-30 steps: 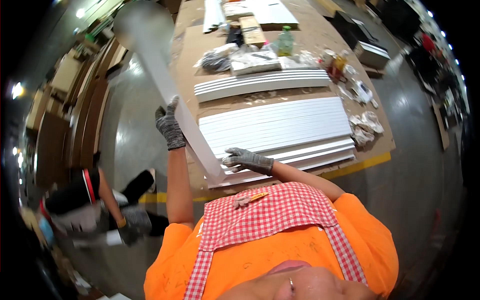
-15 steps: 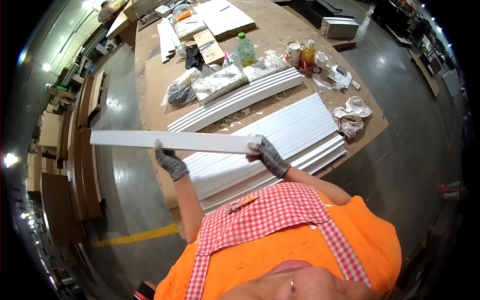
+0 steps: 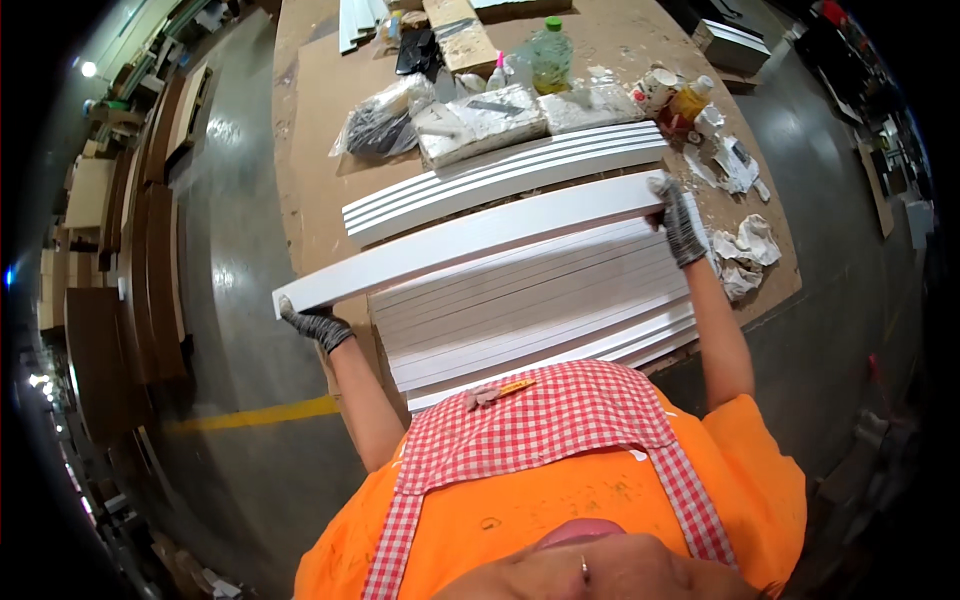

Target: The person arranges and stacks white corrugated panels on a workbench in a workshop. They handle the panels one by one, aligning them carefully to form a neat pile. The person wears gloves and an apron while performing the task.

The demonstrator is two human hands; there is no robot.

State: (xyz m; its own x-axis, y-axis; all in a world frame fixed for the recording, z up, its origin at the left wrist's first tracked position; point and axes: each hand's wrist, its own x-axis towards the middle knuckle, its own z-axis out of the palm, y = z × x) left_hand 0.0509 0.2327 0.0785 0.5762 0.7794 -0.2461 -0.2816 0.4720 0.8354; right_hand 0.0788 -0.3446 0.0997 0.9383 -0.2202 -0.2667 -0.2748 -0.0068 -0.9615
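Note:
I hold a long white board (image 3: 470, 240) level above the workbench, one hand at each end. My left hand (image 3: 312, 324), in a grey glove, grips its left end past the bench edge. My right hand (image 3: 679, 218), also gloved, grips the right end. Under the board lies a wide stack of white slats (image 3: 540, 310) near the front edge. A smaller stack of white slats (image 3: 500, 180) lies just behind the held board.
The brown workbench (image 3: 310, 160) carries a green bottle (image 3: 550, 55), a dark plastic bag (image 3: 385, 120), wrapped blocks (image 3: 480, 115), small jars (image 3: 675, 95) and crumpled rags (image 3: 745, 245). Wooden panels (image 3: 150, 240) stand at the left on the grey floor with a yellow line (image 3: 250, 412).
The board has swung from steeply tilted to level across the bench. My hands have slid apart from its middle to its two ends, and the board now lies over the wide stack.

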